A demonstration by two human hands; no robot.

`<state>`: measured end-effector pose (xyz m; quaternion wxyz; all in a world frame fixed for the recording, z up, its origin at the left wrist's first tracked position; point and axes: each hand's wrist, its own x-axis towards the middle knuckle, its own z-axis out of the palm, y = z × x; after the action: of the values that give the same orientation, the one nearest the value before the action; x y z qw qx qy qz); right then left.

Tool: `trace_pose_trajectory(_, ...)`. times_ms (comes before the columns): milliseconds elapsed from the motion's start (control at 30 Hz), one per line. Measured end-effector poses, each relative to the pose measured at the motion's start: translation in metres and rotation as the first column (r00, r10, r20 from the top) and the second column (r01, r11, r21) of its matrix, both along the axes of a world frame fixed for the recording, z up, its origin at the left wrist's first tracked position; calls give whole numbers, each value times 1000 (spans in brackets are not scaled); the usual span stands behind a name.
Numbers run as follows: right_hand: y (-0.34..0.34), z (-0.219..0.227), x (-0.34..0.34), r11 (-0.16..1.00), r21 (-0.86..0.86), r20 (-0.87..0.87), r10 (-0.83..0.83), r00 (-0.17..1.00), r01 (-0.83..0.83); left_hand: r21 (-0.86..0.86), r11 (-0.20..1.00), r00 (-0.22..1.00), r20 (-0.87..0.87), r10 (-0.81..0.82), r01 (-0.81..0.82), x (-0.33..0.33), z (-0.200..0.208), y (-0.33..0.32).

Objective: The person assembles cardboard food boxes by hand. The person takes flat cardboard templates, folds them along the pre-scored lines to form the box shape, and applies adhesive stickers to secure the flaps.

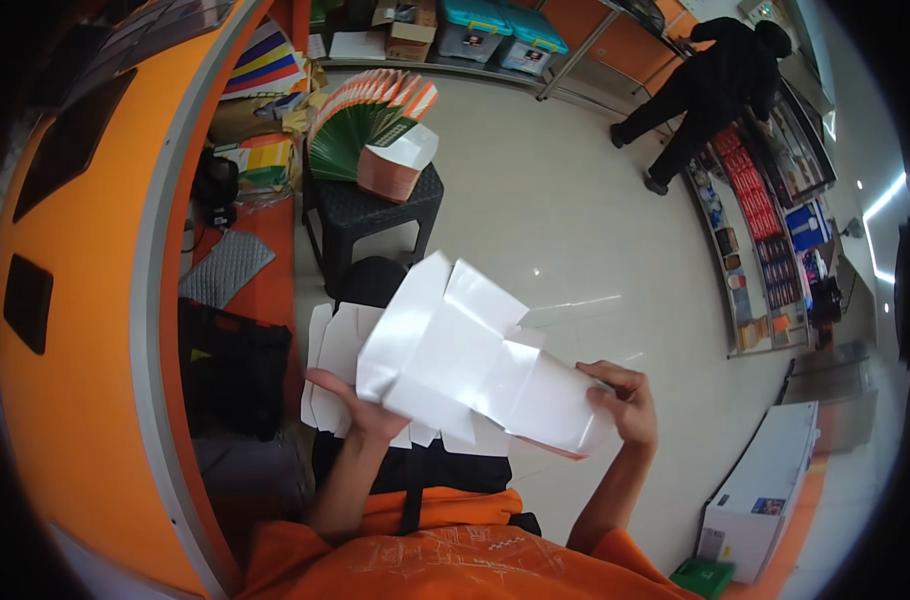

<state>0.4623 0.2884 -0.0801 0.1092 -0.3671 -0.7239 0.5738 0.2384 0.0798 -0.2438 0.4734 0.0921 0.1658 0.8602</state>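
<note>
Cardboard blank (475,365), white and die-cut, is up in the air in front of the person's chest, flaps sticking out toward the upper left and one end already curled round into a sort of sleeve on the right; left hand (360,405) has it by the lower left edge, fingers tucked behind the sheet and thumb area showing; right hand (625,400) is wrapped round the rolled right end, fingers curled over the top, so both are closed on the same piece. Under it there's a stack of flat blanks (335,370) just like it, lying on something dark near the lap; can't tell exactly what they rest on. Orange shirt (445,560) fills the bottom of the view. Further out, a small black stool-table (370,215) carries a fanned-out bundle of orange-and-green folded cartons (370,120) and an open white-lined box (400,165); a curved orange counter (95,330) runs down the left side; a white carton (765,490) sits on the floor at lower right; another person in black (715,85) is bent over shelving at the far top right, well apart from all this.
</note>
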Motion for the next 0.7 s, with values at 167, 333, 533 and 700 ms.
trace_pose_trajectory(167, 29, 23, 9, 978, 92, 111, 177, 978, -187, 132, 981, 974, 157, -162, 142, -12, 31, 10)
trace_pose_trajectory(333, 14, 52, -26, 842, 440, 435, 104, 894, -312, -144, 941, 927, -178, -329, 306, 19, 38, 21)
trace_pose_trajectory(533, -24, 51, -66, 744, 593, 407, 50, 912, -306, -157, 897, 863, -244, -441, 414, 12, 32, 16)
trace_pose_trajectory(700, -59, 38, -101, 509, 679, 488, 225, 843, -529, -335, 871, 761, -435, -481, 358, 0, 37, 15)
